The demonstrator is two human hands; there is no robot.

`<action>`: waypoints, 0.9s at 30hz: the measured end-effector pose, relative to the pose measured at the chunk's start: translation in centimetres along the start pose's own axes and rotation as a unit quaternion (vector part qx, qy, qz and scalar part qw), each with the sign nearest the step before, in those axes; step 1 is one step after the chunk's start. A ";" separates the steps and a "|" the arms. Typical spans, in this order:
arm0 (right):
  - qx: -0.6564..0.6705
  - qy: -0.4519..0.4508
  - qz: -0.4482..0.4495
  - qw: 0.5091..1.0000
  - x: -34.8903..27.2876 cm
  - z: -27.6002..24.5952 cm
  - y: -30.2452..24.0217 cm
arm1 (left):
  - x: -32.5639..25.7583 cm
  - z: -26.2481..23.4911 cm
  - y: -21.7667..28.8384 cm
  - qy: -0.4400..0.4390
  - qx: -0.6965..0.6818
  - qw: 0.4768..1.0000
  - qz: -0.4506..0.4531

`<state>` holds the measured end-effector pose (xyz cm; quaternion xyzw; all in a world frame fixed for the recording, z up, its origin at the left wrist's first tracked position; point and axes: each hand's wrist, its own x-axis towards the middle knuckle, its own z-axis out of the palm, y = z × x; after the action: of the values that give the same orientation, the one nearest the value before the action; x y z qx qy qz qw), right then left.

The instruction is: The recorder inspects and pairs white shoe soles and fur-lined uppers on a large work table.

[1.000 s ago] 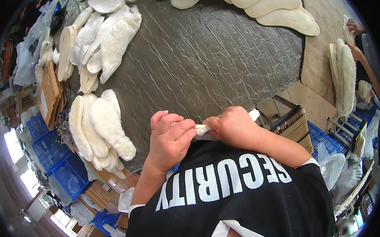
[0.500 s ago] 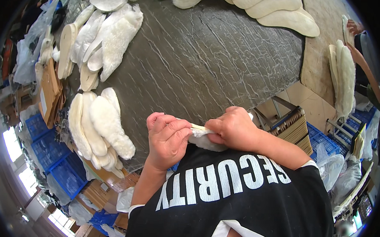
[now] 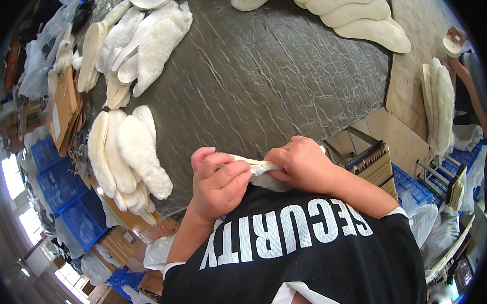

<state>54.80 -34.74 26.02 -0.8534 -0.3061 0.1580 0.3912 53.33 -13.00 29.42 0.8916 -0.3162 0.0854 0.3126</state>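
Fleecy insole [image 3: 260, 166] sits before the black shirt [image 3: 353, 268], by the near edge of the table [image 3: 258, 86]; fingers of the left hand [image 3: 219, 179] and right hand [image 3: 302, 165] are clamped on it.

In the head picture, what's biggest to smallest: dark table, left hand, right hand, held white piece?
Dark table
Left hand, right hand: too alike to rank
Held white piece, visible part only

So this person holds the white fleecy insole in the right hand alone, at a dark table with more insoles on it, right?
Not quite: the head view shows the left hand and right hand both holding the white fleecy insole, at a dark table bearing more insoles.
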 end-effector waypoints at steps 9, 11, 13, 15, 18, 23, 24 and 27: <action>0.016 0.043 0.051 0.998 0.0 0.4 -1.0 | -0.2 0.8 1.7 -0.011 0.033 0.998 -0.043; 0.006 0.039 0.045 0.998 0.0 0.7 -0.9 | -0.4 1.2 1.8 0.008 0.080 0.993 -0.089; -0.003 0.035 0.038 0.999 -0.1 1.0 -0.9 | -0.4 1.3 1.9 0.006 0.086 0.992 -0.091; 0.010 0.067 0.052 0.996 -0.1 1.2 -1.0 | -0.6 1.4 1.8 0.002 0.079 0.994 -0.075; 0.020 0.063 0.112 0.992 0.1 1.4 -1.2 | -0.7 1.3 1.8 -0.043 0.087 0.994 -0.055; 0.051 0.061 0.110 0.991 0.2 1.7 -0.5 | -0.2 1.8 1.8 -0.027 0.106 0.992 -0.060; 0.054 0.056 0.108 0.991 0.3 1.6 -0.5 | -0.3 1.9 1.8 -0.013 0.105 0.992 -0.063; 0.040 0.064 0.090 0.993 0.5 1.7 -0.5 | -0.7 1.9 1.4 0.003 0.082 0.995 -0.051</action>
<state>54.12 -33.24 25.32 -0.8694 -0.1956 0.1500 0.4282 51.82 -14.64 28.39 0.9292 -0.2610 0.0974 0.2430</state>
